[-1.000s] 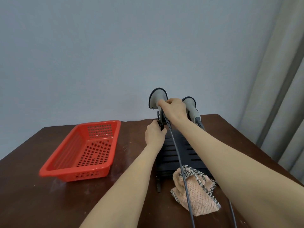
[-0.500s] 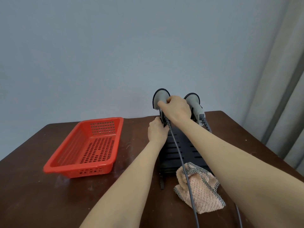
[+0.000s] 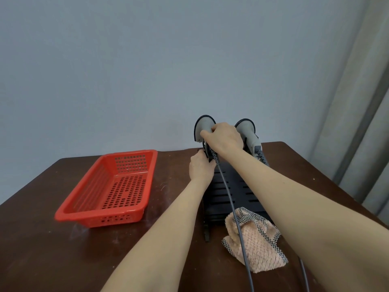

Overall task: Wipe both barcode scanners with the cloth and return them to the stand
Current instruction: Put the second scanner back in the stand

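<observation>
Two grey barcode scanners stand upright at the far end of a black slotted stand [image 3: 235,192]. My right hand [image 3: 225,139] is closed around the left scanner [image 3: 203,128] just below its head. Beside it, the right scanner [image 3: 248,131] rests in the stand with no hand on it. My left hand [image 3: 201,167] grips the stand's upper left edge, under the left scanner. A pink cloth [image 3: 254,243] with checkered trim lies crumpled on the table at the stand's near end. The left scanner's grey cable [image 3: 233,211] trails over the stand and the cloth.
A red perforated plastic basket [image 3: 107,190] sits on the left of the dark wooden table [image 3: 42,239]. A plain wall rises behind the table's far edge. Grey curtains [image 3: 362,123] hang at the right. A second cable [image 3: 304,272] runs off the near right.
The view has shifted slightly, so everything sits a little lower right. Both hands keep their holds on the left scanner and the stand; the scanner stays upright.
</observation>
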Demonstrator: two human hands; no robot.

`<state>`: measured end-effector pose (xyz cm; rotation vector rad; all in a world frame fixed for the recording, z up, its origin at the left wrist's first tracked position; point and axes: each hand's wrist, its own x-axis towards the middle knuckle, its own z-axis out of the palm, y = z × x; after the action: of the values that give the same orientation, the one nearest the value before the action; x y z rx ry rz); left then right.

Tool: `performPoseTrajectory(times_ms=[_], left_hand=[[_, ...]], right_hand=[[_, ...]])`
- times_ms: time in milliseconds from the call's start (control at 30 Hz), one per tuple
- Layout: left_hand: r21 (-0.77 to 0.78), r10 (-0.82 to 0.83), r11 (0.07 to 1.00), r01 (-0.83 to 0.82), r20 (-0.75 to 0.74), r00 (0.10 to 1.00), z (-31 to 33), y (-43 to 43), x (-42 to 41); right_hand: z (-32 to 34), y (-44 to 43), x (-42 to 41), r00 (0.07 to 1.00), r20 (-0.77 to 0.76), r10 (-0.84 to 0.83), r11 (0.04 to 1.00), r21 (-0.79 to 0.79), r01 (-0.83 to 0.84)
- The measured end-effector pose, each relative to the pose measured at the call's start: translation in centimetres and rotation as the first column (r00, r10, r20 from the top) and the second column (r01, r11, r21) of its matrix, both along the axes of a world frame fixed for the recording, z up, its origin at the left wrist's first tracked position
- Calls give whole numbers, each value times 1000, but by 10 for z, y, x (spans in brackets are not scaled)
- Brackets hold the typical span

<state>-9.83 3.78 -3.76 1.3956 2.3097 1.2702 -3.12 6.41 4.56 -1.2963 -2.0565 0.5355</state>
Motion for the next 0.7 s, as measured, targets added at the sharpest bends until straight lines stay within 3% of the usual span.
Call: performPoseTrajectory(times_ms=[700], left_hand=[[2, -42, 999, 42, 7, 999, 5, -3, 0]], right_hand=[[-14, -2, 7, 999, 29, 39, 999, -36, -38]])
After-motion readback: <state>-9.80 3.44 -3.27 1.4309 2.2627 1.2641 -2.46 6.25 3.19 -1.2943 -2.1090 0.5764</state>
